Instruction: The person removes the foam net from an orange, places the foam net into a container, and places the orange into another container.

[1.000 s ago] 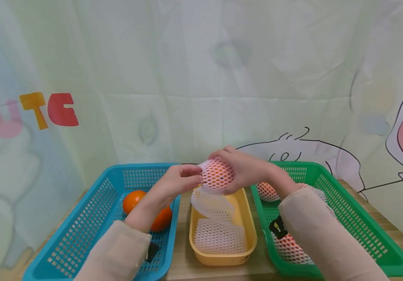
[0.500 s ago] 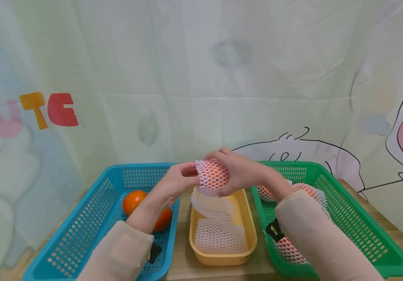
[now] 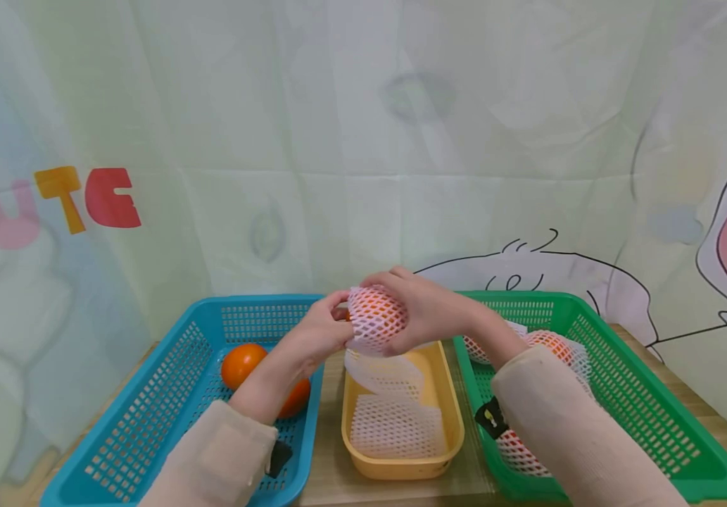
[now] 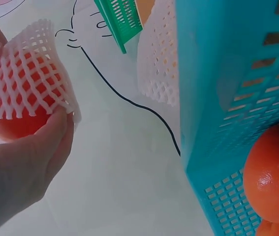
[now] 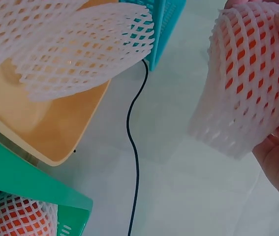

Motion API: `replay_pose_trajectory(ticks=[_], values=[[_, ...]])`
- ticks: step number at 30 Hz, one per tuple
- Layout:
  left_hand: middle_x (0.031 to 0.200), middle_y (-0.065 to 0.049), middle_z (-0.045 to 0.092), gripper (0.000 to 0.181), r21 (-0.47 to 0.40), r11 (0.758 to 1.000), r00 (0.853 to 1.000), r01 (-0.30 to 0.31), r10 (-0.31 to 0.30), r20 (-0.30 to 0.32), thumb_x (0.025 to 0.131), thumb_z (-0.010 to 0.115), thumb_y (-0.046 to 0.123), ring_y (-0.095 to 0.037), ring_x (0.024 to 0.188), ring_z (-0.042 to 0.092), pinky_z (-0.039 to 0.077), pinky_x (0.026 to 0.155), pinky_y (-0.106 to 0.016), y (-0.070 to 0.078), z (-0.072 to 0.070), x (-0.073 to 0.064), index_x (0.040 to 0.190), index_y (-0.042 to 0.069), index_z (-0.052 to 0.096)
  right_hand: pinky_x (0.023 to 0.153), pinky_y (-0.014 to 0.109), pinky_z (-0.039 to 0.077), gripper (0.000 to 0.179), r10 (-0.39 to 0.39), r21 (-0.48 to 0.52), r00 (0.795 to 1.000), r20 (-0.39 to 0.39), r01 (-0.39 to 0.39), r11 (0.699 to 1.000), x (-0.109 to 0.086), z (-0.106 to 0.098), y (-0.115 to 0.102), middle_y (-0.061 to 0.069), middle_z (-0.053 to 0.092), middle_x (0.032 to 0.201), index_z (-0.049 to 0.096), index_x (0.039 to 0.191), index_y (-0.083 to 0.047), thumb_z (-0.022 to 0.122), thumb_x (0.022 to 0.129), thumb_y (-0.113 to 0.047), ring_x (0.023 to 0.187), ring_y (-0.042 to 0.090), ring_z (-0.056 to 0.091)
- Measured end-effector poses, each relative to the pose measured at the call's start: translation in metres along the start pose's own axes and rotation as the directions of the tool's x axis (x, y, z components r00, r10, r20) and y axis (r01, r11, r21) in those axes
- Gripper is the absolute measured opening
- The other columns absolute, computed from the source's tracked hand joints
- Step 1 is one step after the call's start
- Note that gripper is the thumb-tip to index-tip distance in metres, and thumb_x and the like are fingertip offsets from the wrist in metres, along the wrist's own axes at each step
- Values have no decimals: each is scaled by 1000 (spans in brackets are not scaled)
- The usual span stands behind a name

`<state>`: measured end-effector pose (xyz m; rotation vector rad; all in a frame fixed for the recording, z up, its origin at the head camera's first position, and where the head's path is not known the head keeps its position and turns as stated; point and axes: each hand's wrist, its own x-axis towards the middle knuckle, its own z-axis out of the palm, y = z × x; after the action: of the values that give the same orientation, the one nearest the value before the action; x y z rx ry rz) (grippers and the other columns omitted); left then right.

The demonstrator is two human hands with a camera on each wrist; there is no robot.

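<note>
Over the yellow tray, both hands hold an orange [image 4: 18, 127] inside a white foam net [image 3: 377, 320]. My right hand [image 3: 426, 310] wraps round the netted fruit from the right, thumb below and fingers over the top. From the left, my left hand [image 3: 320, 327] pinches the net at its open edge, where the left wrist view shows bare orange skin beside the fingers. Loose net hangs past the fruit at the other end in the right wrist view. Two bare oranges, one [image 3: 243, 365] behind the other [image 3: 295, 396], lie in the blue basket [image 3: 148, 408].
The yellow tray [image 3: 404, 469] contains flat foam nets [image 3: 395, 426], one leaning on its back rim. At right, the green basket [image 3: 654, 415] holds several netted fruits [image 3: 550, 343]. A patterned curtain [image 3: 350, 141] hangs behind the wooden table [image 3: 331, 451].
Both hands and the netted orange have shifted slightly left. The left fingers have moved closer round the net's open edge, and a bit of bare orange shows between the hands.
</note>
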<state>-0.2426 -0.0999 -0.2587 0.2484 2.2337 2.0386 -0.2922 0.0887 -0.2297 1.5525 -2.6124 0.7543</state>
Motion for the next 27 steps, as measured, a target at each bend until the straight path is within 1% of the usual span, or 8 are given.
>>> replay_pose_trajectory(ticks=[3, 7, 12, 15, 19, 22, 24, 27], values=[[115, -20, 53, 60, 17, 1000, 1000, -5, 6, -12, 78, 43, -12, -21, 87, 53, 48, 71, -23, -1, -2, 0, 137, -2, 35, 78, 29, 49, 80, 6, 14, 1000, 20, -6, 1000, -1, -2, 0, 2, 47, 118, 41, 137, -14, 81, 68, -25, 100, 15, 46], [113, -19, 54, 57, 30, 999, 1000, -15, 15, -8, 80, 45, -9, -20, 87, 53, 48, 72, -24, -3, -4, -1, 136, -3, 36, 82, 31, 47, 84, 19, 25, 999, 37, -20, 999, -4, -4, 1, 3, 47, 123, 39, 140, -13, 82, 69, -26, 104, 16, 46], [122, -21, 51, 56, 44, 999, 1000, 6, -6, -15, 83, 49, -6, -24, 96, 54, 51, 82, -31, -3, -6, -2, 137, -2, 35, 87, 34, 45, 83, 23, 38, 999, 35, -24, 999, -7, -7, 1, 4, 49, 128, 41, 140, -10, 83, 70, -25, 109, 18, 47], [125, -21, 50, 57, 58, 998, 1000, 23, -22, -13, 83, 50, -5, -25, 98, 54, 51, 81, -31, -3, -8, -3, 138, -1, 35, 86, 33, 46, 80, 9, 49, 999, 38, -10, 999, -7, -7, 3, 3, 52, 128, 43, 138, -8, 83, 71, -24, 106, 19, 51], [122, -20, 51, 55, 89, 995, 999, 40, -38, -17, 83, 51, -2, -24, 94, 54, 50, 76, -27, -5, -13, -5, 136, 1, 38, 78, 28, 50, 71, -9, 56, 999, 51, 6, 998, -6, -8, 5, 1, 57, 124, 48, 135, -9, 80, 73, -22, 93, 16, 57], [122, -19, 52, 54, 107, 993, 999, 46, -45, -10, 83, 53, 1, -25, 95, 55, 52, 79, -30, -6, -18, -7, 136, 2, 40, 75, 27, 52, 65, -11, 82, 998, 62, 6, 997, -5, -8, 5, -2, 60, 120, 52, 134, -11, 78, 75, -22, 85, 14, 59], [122, -19, 51, 54, 111, 993, 999, 45, -45, 3, 84, 54, 4, -26, 98, 55, 52, 82, -33, -6, -21, -9, 136, 3, 40, 75, 26, 52, 62, -20, 98, 998, 63, 13, 995, -5, -8, 5, -4, 61, 118, 53, 133, -12, 76, 76, -22, 84, 12, 59], [122, -19, 51, 53, 120, 992, 999, 50, -51, 9, 85, 56, 7, -26, 100, 55, 51, 83, -35, -5, -24, -11, 136, 4, 40, 78, 25, 51, 59, -31, 112, 998, 61, 24, 993, -4, -6, 5, -4, 62, 116, 54, 132, -12, 75, 77, -20, 89, 10, 59]])
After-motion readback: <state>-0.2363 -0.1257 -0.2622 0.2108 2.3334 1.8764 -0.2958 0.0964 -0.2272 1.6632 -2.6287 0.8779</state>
